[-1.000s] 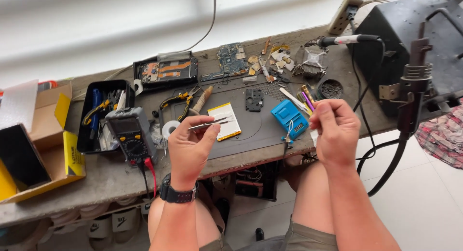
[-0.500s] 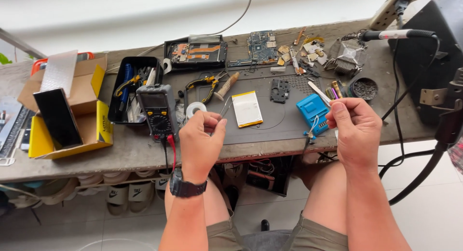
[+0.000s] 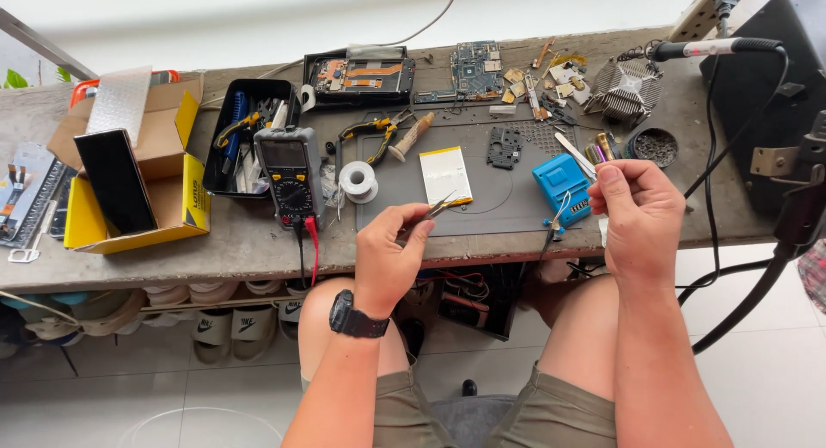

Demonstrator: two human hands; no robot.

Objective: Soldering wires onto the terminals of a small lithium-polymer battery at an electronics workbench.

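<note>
My left hand [image 3: 389,252], a black watch on its wrist, pinches thin metal tweezers [image 3: 441,205] whose tips point at the white-and-yellow flat battery [image 3: 445,174] on the grey work mat [image 3: 508,194]. My right hand [image 3: 635,214] is closed at the mat's right edge, beside the blue box [image 3: 561,185]; thin wires [image 3: 557,220] hang by its fingers, and what it grips is too small to tell. Both hands hover over the bench's front edge.
A multimeter [image 3: 289,174] with red and black leads, a solder spool [image 3: 357,181], pliers [image 3: 370,131] and a black tool tray [image 3: 243,129] lie left. Circuit boards [image 3: 471,69], a heatsink [image 3: 625,86], a yellow cardboard box [image 3: 138,203] and black equipment [image 3: 774,78] ring the mat.
The view has shifted, so the bench sits further right in frame. My left hand has lowered slightly with the tweezers toward the mat's front edge; my right hand stays closed.
</note>
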